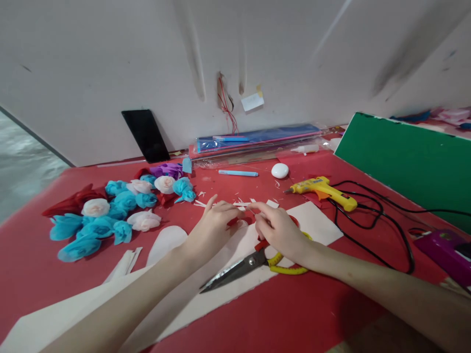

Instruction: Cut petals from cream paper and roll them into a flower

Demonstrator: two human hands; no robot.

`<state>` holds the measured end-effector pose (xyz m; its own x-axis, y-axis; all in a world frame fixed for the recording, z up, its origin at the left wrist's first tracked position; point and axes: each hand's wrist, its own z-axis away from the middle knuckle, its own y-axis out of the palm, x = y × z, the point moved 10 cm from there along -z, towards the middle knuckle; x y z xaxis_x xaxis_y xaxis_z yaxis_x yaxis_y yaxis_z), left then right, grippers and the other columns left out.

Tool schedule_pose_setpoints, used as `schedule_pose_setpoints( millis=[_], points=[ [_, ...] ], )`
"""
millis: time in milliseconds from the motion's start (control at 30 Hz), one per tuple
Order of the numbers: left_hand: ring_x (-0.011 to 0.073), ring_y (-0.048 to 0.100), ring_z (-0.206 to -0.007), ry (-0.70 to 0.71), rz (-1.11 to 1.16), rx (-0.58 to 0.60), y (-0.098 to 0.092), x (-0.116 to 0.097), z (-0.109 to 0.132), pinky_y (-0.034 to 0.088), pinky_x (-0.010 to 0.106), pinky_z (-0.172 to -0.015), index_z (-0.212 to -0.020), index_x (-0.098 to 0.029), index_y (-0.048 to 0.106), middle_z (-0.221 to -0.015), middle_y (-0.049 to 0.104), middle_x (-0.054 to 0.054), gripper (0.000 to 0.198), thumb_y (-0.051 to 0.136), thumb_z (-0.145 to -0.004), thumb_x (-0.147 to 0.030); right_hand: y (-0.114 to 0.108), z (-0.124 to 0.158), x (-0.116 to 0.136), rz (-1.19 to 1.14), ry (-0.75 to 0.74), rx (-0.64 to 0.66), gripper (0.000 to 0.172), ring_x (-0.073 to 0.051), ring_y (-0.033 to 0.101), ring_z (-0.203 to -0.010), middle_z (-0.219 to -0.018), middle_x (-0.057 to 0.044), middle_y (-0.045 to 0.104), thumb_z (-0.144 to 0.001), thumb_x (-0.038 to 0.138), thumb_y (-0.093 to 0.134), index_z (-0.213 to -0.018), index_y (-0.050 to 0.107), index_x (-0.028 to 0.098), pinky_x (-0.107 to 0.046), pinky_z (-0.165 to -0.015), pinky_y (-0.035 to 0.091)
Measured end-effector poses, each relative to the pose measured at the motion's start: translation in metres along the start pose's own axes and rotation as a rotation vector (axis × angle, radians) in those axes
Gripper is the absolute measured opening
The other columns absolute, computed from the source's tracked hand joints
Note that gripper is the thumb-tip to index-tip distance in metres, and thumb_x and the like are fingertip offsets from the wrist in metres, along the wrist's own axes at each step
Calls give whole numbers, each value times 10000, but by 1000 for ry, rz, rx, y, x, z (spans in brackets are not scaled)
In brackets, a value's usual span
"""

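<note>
Over the white paper (316, 223), my two hands are close together with fingertips nearly meeting. My left hand (217, 223) has its fingers bent inward and closed; what they hold, if anything, is hidden. My right hand (281, 230) is curled with thumb and forefinger pinched; a thin, pale sliver seems to show by its fingertips, too small to name. Under the right hand lie scissors (252, 262) with yellow and red handles, blades pointing left. White paper scraps (272, 204) lie just beyond the fingers.
Blue, white and purple crepe paper flowers (125, 203) are heaped at left. A yellow glue gun (322, 189) with a black cord lies at right, near a green board (401, 166). Behind are a blue marker (238, 173), a white oval object (280, 170) and a leaning black phone-like slab (146, 136).
</note>
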<state>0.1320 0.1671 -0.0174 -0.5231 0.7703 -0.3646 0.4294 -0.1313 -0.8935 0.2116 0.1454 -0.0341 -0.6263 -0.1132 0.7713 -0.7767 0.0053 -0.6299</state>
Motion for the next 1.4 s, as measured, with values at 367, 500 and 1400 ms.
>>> schedule_pose_setpoints(
  millis=[367, 500, 1400],
  points=[
    [162, 569, -744, 74, -43, -46, -3, -5, 4, 214, 539, -1010, -774, -181, 608, -750, 675, -4, 116, 512, -815, -132, -11, -4, 7, 48, -74, -79, 304, -100, 569, -574, -676, -4, 610, -806, 43, 349, -940, 601, 146, -215, -591, 433],
    [158, 585, -747, 79, -63, -58, -5, -5, 5, 199, 536, -1035, -782, -181, 611, -717, 670, -17, 99, 534, -802, -123, -7, -6, 6, 162, -62, -77, 199, -122, 571, -609, -726, -34, 652, -760, 61, 470, -822, 639, 145, -219, -559, 409],
    [181, 590, -834, 40, -78, -26, -6, -3, 7, 64, 594, -1047, -808, -222, 666, -827, 682, -9, 148, 524, -824, -182, -80, 0, 4, 653, 58, -232, 221, -150, 605, -752, -884, -50, 661, -833, 120, 479, -996, 621, 162, -242, -683, 452]
  ],
)
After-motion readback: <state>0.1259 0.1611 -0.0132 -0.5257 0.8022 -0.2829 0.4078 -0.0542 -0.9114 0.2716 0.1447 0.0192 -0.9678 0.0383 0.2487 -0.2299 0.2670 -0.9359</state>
